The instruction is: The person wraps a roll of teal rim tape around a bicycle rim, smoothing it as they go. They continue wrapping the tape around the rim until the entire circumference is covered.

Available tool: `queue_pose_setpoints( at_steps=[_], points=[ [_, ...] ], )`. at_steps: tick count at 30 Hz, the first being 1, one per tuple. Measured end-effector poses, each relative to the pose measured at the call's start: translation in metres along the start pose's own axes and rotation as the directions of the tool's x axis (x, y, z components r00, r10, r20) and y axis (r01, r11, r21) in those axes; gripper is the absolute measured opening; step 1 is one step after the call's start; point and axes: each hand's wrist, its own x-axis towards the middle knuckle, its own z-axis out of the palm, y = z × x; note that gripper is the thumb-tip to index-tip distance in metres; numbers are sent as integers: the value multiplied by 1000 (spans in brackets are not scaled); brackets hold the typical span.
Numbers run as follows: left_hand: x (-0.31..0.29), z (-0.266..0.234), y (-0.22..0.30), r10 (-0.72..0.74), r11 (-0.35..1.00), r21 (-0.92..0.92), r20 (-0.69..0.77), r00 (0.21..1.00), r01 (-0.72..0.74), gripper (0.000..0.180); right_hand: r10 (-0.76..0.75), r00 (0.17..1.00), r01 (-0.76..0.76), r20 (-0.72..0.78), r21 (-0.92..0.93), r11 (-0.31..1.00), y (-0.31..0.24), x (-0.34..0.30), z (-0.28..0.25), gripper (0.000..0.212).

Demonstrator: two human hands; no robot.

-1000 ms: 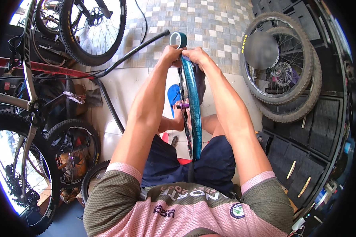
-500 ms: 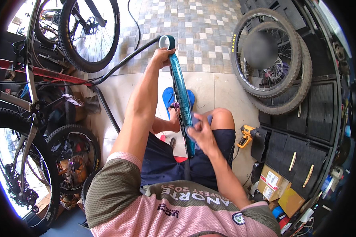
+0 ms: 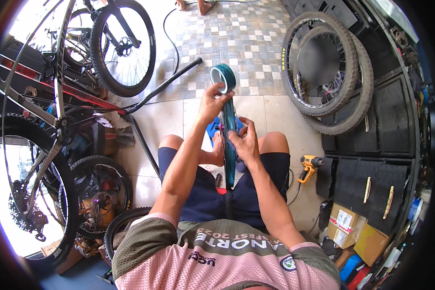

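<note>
A bicycle wheel rim [image 3: 230, 169] stands upright between my knees, seen edge-on, with teal tape [image 3: 229, 113] lying along its channel. At the rim's far end my left hand [image 3: 212, 103] is closed on a roll of teal tape [image 3: 230, 75], whose strip runs down onto the rim. Nearer to me, my right hand [image 3: 246, 144] is at the rim's right side. Its thumb presses on the taped channel and its other fingers are bent, partly hidden. A purple hub part [image 3: 221, 126] shows left of the rim.
Bicycles [image 3: 58, 96] crowd the left, beside a black hose [image 3: 171, 79]. Two wheels [image 3: 324, 67] lean against black cabinets [image 3: 367, 183] at the right. A yellow heat gun [image 3: 310, 166] and cardboard boxes [image 3: 345, 224] lie there. Another person's feet [image 3: 203, 7] appear at the top.
My left hand and the tape roll have come nearer to me. My right hand has moved up the rim, closer to the left. Another person's feet have come into view.
</note>
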Motion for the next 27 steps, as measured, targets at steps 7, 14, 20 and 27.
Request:
queue_pose_setpoints(
  at_steps=[7, 14, 20, 27],
  points=[
    [-99, 16, 7, 71, 986, -154, 35, 997, -65, 25, 105, 991, -103, 83, -31, 994, -19, 10, -3, 38],
    [-116, 12, 22, 326, 925, 240, -94, 941, -296, 23, 41, 949, -75, 311, 99, 992, -20, -17, -6, 45],
    [-127, -10, 50, 413, 862, 299, 53, 909, -409, 22, -24, 968, 10, 248, 56, 998, -32, -17, 2, 39],
    [-74, -26, 68, 298, 947, 78, 159, 941, -313, 28, -8, 981, -20, 193, 141, 990, -11, -24, 13, 29]
  ],
)
